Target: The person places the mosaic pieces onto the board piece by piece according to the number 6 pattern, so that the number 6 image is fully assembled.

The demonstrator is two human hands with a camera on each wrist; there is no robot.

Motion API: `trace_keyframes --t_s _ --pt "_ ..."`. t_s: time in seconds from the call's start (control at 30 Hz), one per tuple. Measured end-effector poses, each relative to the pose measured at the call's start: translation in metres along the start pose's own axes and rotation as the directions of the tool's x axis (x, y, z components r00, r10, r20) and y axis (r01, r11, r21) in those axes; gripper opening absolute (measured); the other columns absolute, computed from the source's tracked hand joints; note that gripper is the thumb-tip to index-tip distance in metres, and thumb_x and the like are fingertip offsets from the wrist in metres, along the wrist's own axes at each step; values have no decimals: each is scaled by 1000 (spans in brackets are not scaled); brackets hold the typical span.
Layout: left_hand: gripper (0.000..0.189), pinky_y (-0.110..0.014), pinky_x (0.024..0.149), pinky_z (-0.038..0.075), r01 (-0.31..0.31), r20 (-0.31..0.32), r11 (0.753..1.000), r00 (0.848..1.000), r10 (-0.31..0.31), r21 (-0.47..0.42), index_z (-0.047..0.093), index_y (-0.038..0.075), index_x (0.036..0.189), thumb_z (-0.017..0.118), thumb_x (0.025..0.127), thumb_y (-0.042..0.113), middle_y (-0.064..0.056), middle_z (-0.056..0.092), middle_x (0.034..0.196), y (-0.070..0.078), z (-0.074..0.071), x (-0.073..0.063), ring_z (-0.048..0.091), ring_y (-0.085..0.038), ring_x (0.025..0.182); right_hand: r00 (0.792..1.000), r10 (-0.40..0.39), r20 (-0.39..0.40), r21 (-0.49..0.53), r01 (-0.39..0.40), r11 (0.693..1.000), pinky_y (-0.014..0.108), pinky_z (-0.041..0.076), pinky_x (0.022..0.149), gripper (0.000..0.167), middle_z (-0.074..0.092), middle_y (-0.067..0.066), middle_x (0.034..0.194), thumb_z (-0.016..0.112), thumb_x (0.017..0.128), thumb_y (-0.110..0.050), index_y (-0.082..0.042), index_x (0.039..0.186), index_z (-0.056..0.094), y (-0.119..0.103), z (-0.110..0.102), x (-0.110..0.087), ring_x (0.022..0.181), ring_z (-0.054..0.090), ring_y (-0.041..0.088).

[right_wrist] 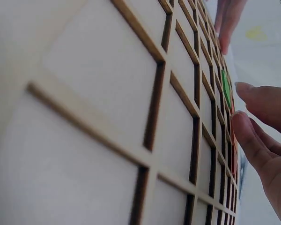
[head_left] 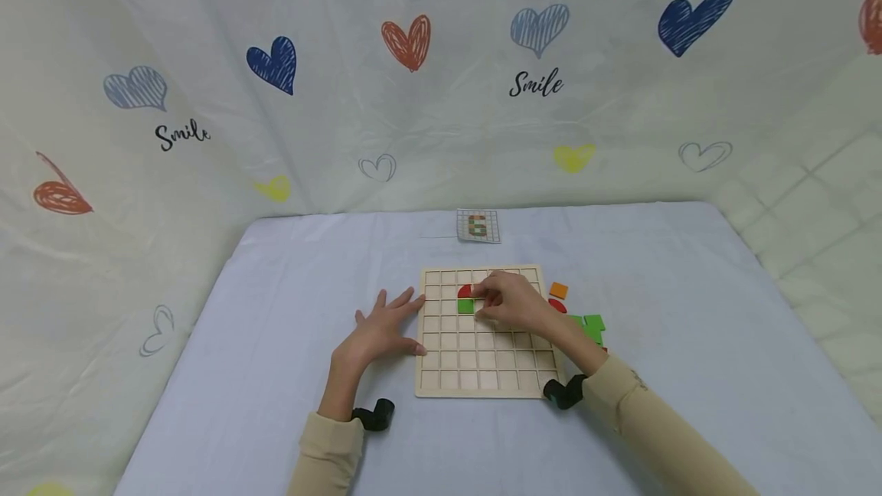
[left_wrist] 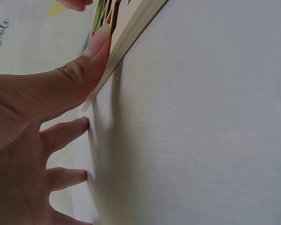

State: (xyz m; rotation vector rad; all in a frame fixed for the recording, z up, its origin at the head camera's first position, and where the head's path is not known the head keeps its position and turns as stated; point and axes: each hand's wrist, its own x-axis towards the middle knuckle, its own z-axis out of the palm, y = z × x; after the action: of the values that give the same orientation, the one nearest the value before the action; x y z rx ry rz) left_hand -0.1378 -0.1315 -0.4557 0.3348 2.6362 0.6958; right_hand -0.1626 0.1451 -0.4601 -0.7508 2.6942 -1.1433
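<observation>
Left hand [head_left: 381, 331]: fingers released, spread wide. Thumb lies on the near part of the left edge of the wooden grid board [head_left: 468, 380]; an upper fingertip meets the same edge farther along. In the left wrist view the thumb tip laps over the board's rim, the other fingers reaching down toward the table [head_left: 689, 289].

Right hand [head_left: 513, 301]: fingers bent, tips down at the upper middle of the board. Narrow gap between thumb and nearest finger in the right wrist view. Cannot tell whether they grasp a piece or only press there; red shows right under the tips.

Board flat on the table, beneath the right fingers and to the right of the left fingers. Just left of the right fingertips: 1 red piece with a rounded corner [head_left: 463, 292], set in a cell. Directly on its near side, also beside the tips: 1 green square [head_left: 465, 306], in its own cell.

Loose pieces, right of the right fingers and off the board: 1 orange piece [head_left: 559, 291], 1 loose red piece [head_left: 557, 305] just nearer, then a green cluster [head_left: 592, 325], partly hidden by the forearm.

Beyond both sets of fingers, past the board's far edge: small pattern card [head_left: 478, 226], gridded, coloured figure on it. Farther still, a pale backdrop [head_left: 455, 113] with hearts and "Smile" 2 times. Behind the fingers, at the wrists: 2 black devices [head_left: 375, 415] and beige sleeves [head_left: 329, 450].
</observation>
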Motion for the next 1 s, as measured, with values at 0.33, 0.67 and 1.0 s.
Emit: trace_keyframes --t_s 0.33,0.67,1.0 --pt "92 -85 111 3 9 -3 1000 1000 -9 -4 44 26 158 90 77 32 -1 28 170 0 0 -2 3 -47 158 996 42 -81 12 -41 999 28 59 79 29 73 11 106 82 86 -6 -1 113 75 6 -13 -23 88 68 17" --pt "92 -85 111 4 2 -7 1000 1000 -2 3 45 26 157 90 78 33 -2 28 170 2 0 -1 4 -47 158 979 145 -142 32 -142 989 35 61 83 29 73 13 112 78 90 -8 -2 118 73 12 -34 -45 91 68 20" --pt "91 -85 111 4 3 2 1000 1000 -3 5 44 26 158 89 79 33 -1 28 170 3 0 -1 3 -47 158 960 203 -195 12 -205 979 36 61 81 28 73 14 115 74 94 -9 -2 121 72 26 -53 -55 94 70 25"
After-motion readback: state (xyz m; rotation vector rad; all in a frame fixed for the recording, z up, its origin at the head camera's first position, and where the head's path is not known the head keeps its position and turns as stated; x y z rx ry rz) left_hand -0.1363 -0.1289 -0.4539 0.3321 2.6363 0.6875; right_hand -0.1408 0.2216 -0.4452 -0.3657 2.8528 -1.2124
